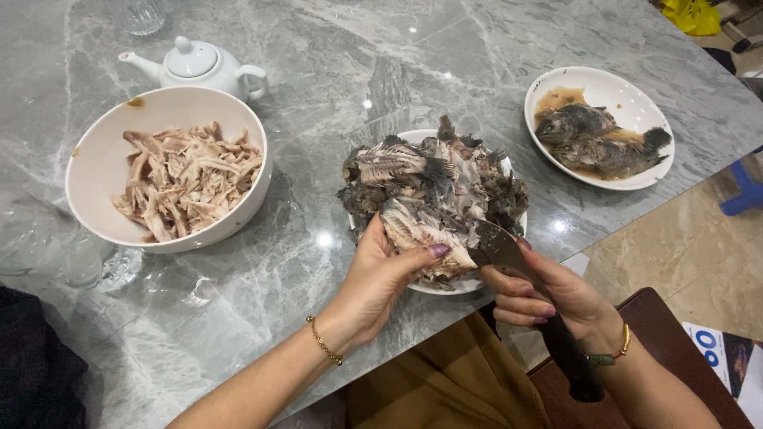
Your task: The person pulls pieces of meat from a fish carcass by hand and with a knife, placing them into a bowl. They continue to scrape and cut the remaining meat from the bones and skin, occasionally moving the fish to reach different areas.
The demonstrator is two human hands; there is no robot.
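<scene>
**Fish carcass held at plate edge, knife in other hand**

Fish carcass (421,230), stripped and bony, lay at the 6 o'clock rim of the white plate (433,287), on top of a pile of fish scraps (445,171). Left hand (380,280) gripped it from below, thumb pressed across the top, other fingers curled under and mostly hidden. Right hand (548,298) was closed around the dark handle of a knife (509,253), fingers pressed together, blade tip touching the carcass at its 3 o'clock side. Bowl of shredded fish meat (184,181) sat at 10 o'clock from the plate, well apart. White teapot (199,67) was just behind that bowl. Dish with whole cooked fish (600,135) in sauce sat at 2 o'clock. All rested on a grey marble table (334,71).
</scene>
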